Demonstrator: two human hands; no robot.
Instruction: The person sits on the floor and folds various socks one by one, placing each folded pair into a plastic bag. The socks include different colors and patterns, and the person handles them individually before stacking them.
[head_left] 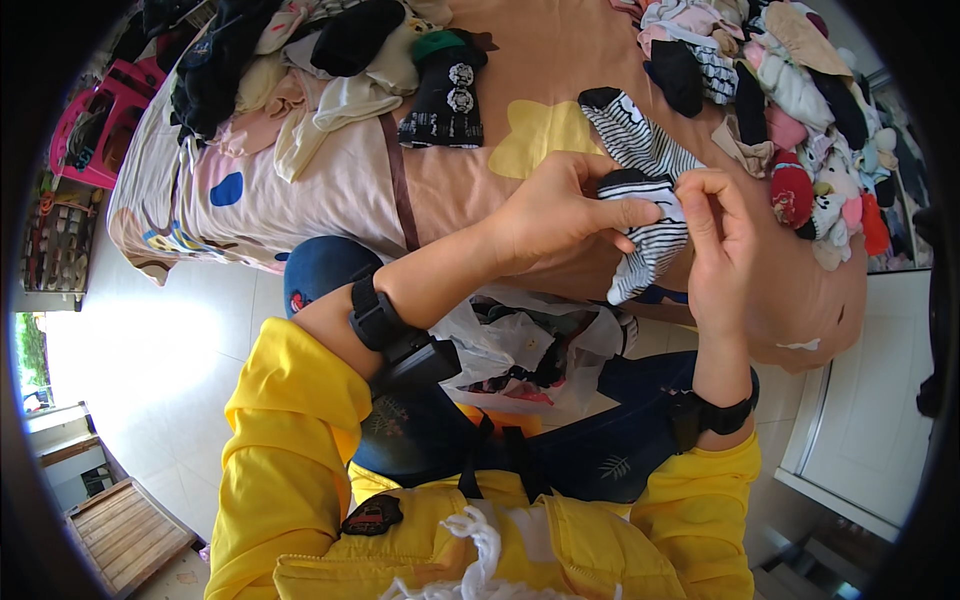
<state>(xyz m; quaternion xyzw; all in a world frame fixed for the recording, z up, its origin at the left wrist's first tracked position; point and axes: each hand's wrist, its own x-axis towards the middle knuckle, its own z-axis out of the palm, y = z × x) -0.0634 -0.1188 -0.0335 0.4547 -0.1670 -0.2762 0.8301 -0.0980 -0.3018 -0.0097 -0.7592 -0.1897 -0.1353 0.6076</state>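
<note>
A pair of black-and-white striped socks (655, 235) hangs between my two hands, just over the near edge of the bed. My left hand (570, 208) pinches one sock near its dark part, thumb on top. With thumb and forefinger, my right hand (715, 225) grips the striped fabric at its right side. The second sock's dark-tipped end (605, 100) sticks up and away, above my left fingers. Parts of both socks are hidden behind my fingers. Farther left on the bed lies a black patterned sock (442, 95) with a green part.
A bed (450, 190) with a tan and patterned cover spans the front. Piles of socks (330, 70) lie on its left and on its right (790, 110). Between my knees stands a plastic bag (500, 340) of dark clothes. A pink plastic basket (105, 120) is at far left, a white cabinet (865, 390) at right.
</note>
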